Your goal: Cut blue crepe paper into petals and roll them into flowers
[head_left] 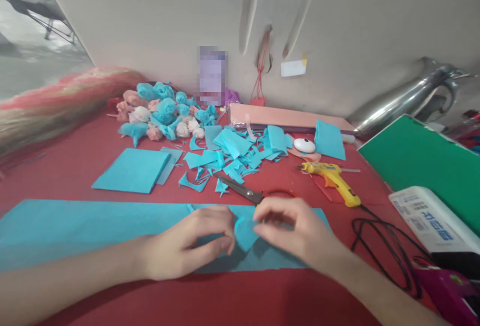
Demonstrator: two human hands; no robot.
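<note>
A small rounded piece of blue crepe paper [245,234] is held between my two hands, above a long blue crepe paper strip [93,223]. The fingers of my left hand [195,241] are curled, with thumb and fingertips at the piece's left edge. My right hand [294,226] pinches its right edge between thumb and forefinger. Just behind my right hand lies a pair of scissors [247,192], blades pointing to the back left, the handles partly covered by that hand. A folded blue crepe paper stack [129,171] rests behind the strip on the left.
Blue paper scraps [232,151] cover the middle, beside blue, pink and white paper flowers [165,111]. On the right are a yellow glue gun [333,178], its black cord [390,261], a white box [431,221] and a green board [423,166]. All stand on the red table [225,298].
</note>
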